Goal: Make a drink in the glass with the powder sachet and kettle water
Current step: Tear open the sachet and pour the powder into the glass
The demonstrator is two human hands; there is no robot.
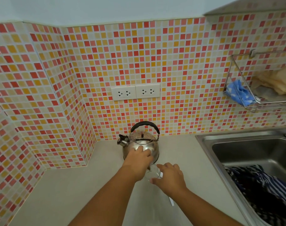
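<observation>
A clear glass (153, 173) stands on the pale counter (73, 193) just in front of a steel whistling kettle (139, 141) with a black handle. My right hand (170, 178) wraps the glass from the right, thumb at its near side. My left hand (137, 160) hovers above the glass's left rim with fingers pinched together on the powder sachet, which the hand mostly hides. A white end (145, 150) shows at the fingertips and a brown bit (149, 168) at the glass rim. The glass's contents cannot be made out.
A steel sink (204, 141) lies to the right with a dark striped cloth (261, 185) in it. A wire rack (253, 108) with cloths hangs on the tiled wall. Two double sockets (135, 92) sit above the kettle. A thin white strip (171, 201) lies by my right forearm.
</observation>
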